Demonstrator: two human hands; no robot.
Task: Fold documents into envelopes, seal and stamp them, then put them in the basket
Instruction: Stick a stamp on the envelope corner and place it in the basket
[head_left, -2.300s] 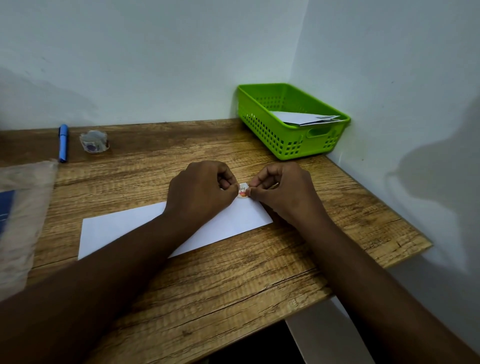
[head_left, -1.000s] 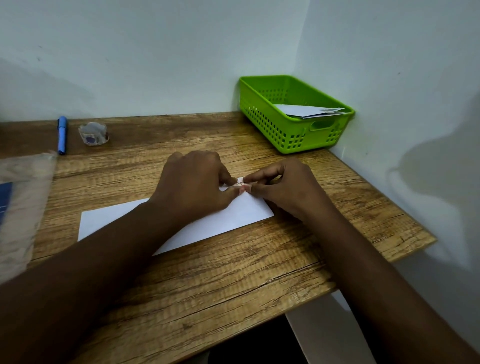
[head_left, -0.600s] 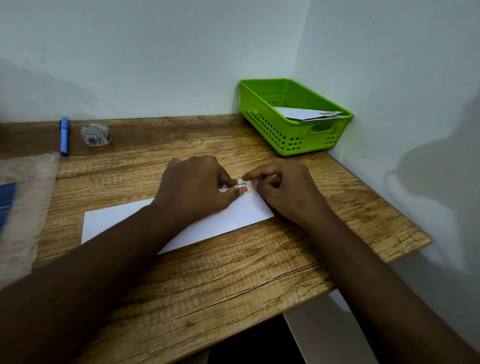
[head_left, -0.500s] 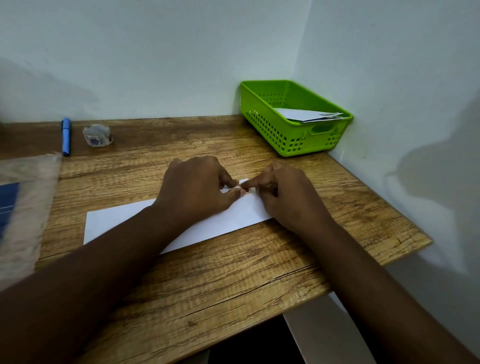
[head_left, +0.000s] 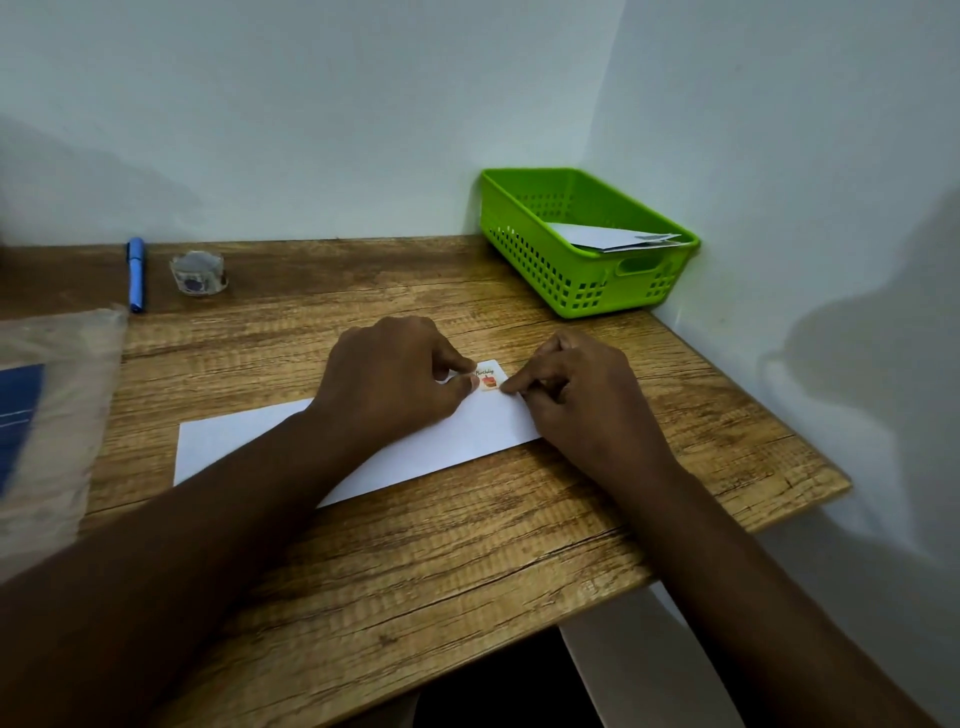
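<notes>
A long white envelope (head_left: 234, 441) lies flat on the wooden desk (head_left: 467, 545). A small stamp sticker (head_left: 488, 378) with a red picture sits on its far right corner. My left hand (head_left: 395, 379) rests on the envelope, its thumb and forefinger pinched at the stamp's left edge. My right hand (head_left: 582, 395) is curled, with the forefinger tip pressing down at the stamp's lower right corner. The green basket (head_left: 571, 280) stands at the back right against the walls and holds white envelopes (head_left: 608, 236).
A blue pen (head_left: 136, 273) and a small roll of tape (head_left: 199, 273) lie at the back left. A clear plastic packet (head_left: 47, 415) with something blue inside covers the left edge. Walls close the back and right sides; the desk's front right corner drops off.
The stamp was held up between both hands, then brought down onto the envelope's corner. Now it lies flat and fully visible, with my right forefinger drawn back to its lower right corner.
</notes>
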